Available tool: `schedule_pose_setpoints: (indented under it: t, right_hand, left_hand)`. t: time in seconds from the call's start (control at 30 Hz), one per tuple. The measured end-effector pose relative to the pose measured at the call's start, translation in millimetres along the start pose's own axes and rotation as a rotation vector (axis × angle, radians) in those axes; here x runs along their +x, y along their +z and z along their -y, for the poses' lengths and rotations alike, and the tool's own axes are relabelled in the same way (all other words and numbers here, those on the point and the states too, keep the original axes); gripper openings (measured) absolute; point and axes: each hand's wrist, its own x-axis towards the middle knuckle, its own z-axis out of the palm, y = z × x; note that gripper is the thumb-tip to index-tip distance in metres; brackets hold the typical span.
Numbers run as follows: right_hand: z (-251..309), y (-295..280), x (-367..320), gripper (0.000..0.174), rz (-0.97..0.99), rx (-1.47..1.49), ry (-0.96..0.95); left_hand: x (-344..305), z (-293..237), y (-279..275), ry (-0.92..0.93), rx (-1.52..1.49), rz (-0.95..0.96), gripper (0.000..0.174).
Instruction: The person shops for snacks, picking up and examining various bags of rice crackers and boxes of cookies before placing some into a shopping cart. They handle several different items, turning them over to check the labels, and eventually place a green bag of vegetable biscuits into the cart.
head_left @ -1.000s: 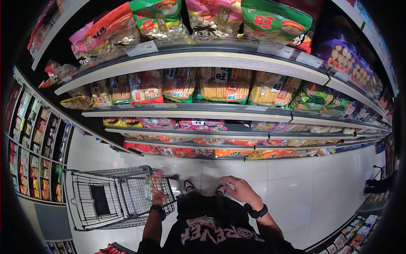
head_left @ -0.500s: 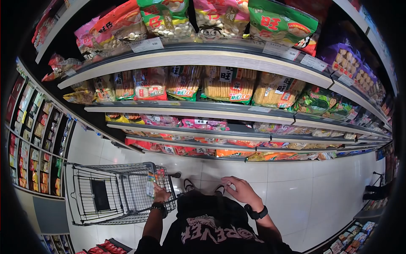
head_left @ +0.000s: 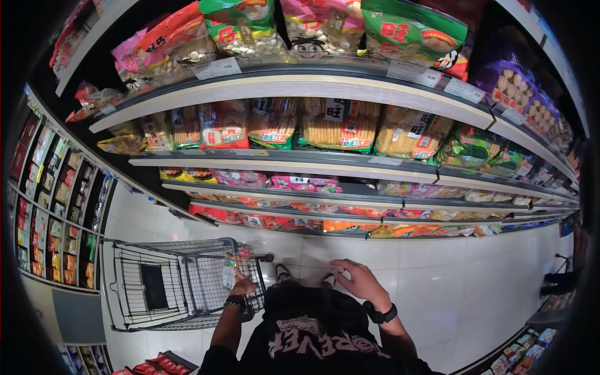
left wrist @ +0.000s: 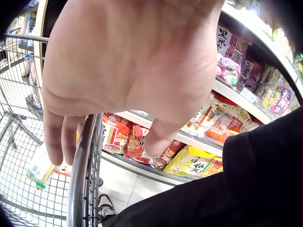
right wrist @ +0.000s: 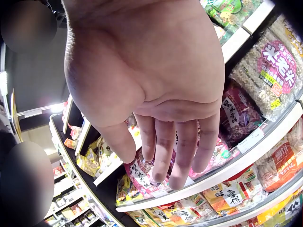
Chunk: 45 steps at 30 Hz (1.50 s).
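Note:
My left hand [head_left: 242, 286] rests over the near rim of a wire shopping cart [head_left: 153, 287]. In the left wrist view its fingers hang over the dark rim bar [left wrist: 78, 189] on the cart side, while the thumb points down apart from it on the other side. A white-and-green packet [head_left: 229, 272] lies inside the cart, overlapped by the fingertips in that view. My right hand [head_left: 364, 282] is held in front of my body, holding nothing. In the right wrist view its fingers extend loosely, with bagged snacks on shelves behind them.
Ahead stands a long shelf [head_left: 281, 90] with several tiers of bagged snacks and price tags. More stocked shelving [head_left: 56, 225] runs along the left. Pale tiled floor [head_left: 425, 269] lies between. At the far right, a person's dark legs [head_left: 558, 284] show.
The cart has shifted slightly to the right in the head view, with my left hand staying on its rim. The shelves have shifted a little in view. My right hand keeps nearly the same pose.

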Motion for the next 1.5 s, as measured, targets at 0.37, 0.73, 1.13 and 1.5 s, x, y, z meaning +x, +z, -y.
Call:
schedule_pose_setpoints:
  t: [0.37,0.73,1.13,1.5]
  right_hand:
    - [0.5,-4.3,0.8,0.037,0.022,-0.006,0.049]
    - [5.2,-10.1,-17.1,0.033,-0.096,-0.017,0.085]
    - [-25.9,-23.5,-70.6,0.032,-0.323,-0.001,0.222]
    - [-36.0,-30.1,-70.0,0.032,-0.331,-0.012,0.21]
  left_hand:
    - [12.7,-70.6,-107.6,0.766,0.547,-0.084,0.058]
    - [-225.1,-387.4,-255.3,1.287,-0.378,-0.627,0.041]
    - [-197.4,-469.3,-245.1,1.282,-0.399,-0.896,0.059]
    - [-180.8,-431.0,-264.7,1.243,-0.655,-0.469,0.054]
